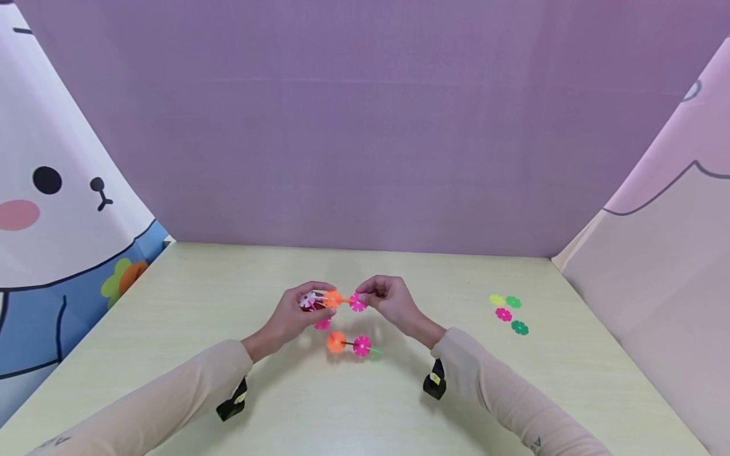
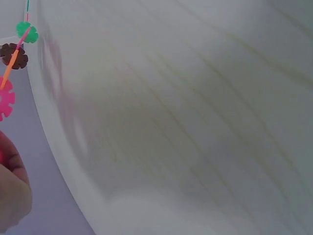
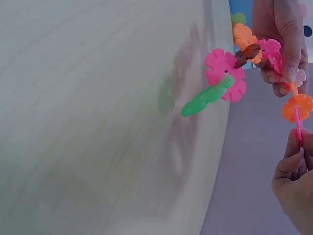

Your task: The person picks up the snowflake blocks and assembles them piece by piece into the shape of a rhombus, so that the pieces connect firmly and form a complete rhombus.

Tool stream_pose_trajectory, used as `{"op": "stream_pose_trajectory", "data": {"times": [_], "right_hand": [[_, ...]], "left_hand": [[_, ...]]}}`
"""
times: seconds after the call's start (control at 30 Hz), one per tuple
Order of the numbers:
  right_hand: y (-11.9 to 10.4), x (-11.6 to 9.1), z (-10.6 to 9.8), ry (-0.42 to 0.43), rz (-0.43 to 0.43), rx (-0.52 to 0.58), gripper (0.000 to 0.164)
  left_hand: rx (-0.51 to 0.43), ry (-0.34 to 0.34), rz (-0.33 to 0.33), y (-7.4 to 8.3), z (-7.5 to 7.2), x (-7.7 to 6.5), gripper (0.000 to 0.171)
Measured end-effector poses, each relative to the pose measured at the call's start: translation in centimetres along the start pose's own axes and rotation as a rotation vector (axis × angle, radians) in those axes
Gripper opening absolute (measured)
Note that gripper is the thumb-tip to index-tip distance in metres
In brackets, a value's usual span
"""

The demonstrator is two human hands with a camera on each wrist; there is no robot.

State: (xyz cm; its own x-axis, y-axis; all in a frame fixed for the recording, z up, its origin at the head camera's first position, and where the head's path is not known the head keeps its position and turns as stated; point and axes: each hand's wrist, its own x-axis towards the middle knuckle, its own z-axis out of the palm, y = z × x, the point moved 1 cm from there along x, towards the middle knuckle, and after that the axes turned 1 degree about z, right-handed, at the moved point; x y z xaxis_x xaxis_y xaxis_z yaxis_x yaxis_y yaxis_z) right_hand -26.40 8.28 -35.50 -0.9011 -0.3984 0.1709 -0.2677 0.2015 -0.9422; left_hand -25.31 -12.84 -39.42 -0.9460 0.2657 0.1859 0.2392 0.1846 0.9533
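Gripping a joined disc chain (image 1: 336,342) with left hand (image 1: 289,322), pinching its pink end disc (image 1: 357,304) with right hand (image 1: 397,308), apparently leaving four loose discs (image 1: 504,314) toward right edge of table (image 1: 547,392).

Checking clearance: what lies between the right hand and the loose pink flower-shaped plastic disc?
Only bare, pale tabletop separates them in the head view.

Soft Colours on Three Sides

A purple backdrop (image 1: 365,139) is rising behind the pale table (image 1: 353,411). Leftward, a printed panel (image 1: 51,126) is showing a cartoon animal (image 1: 63,247) (pink cheek included); rightward, a pink-and-white panel (image 1: 673,266) is bearing dark outlines (image 1: 694,162), possibly another cartoon, though cropped.
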Motion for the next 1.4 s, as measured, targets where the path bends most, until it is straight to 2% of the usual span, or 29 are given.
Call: {"op": "stream_pose_trajectory", "data": {"times": [0.23, 0.47, 0.63, 0.8, 1.07, 1.4], "right_hand": [[0.0, -0.1, -0.3, -0.041, -0.014, -0.011, 0.015], [-0.1, -0.3, -1.0, -0.010, -0.020, -0.077, 0.018], [0.2, -0.9, -2.4, 0.018, -0.042, -0.167, 0.015], [0.9, -1.8, -4.4, 0.048, -0.057, -0.270, 0.014], [5.9, -2.8, -9.1, 0.088, -0.030, -0.400, 0.015], [8.8, -5.7, -14.9, 0.135, 0.003, -0.562, 0.015]], "left_hand": [[-0.005, 0.011, 0.012, -0.1, 0.1, 0.1, 0.040], [-0.002, 0.011, -0.002, 0.1, 0.3, -0.1, 0.040], [0.008, 0.009, -0.007, 0.2, 0.2, -0.2, 0.040], [0.020, 0.022, -0.017, 0.1, -0.1, -0.3, 0.039], [0.035, 0.029, -0.006, -0.1, -0.5, -0.2, 0.040], [0.030, 0.027, 0.006, 0.0, -0.5, -0.2, 0.040]]}}
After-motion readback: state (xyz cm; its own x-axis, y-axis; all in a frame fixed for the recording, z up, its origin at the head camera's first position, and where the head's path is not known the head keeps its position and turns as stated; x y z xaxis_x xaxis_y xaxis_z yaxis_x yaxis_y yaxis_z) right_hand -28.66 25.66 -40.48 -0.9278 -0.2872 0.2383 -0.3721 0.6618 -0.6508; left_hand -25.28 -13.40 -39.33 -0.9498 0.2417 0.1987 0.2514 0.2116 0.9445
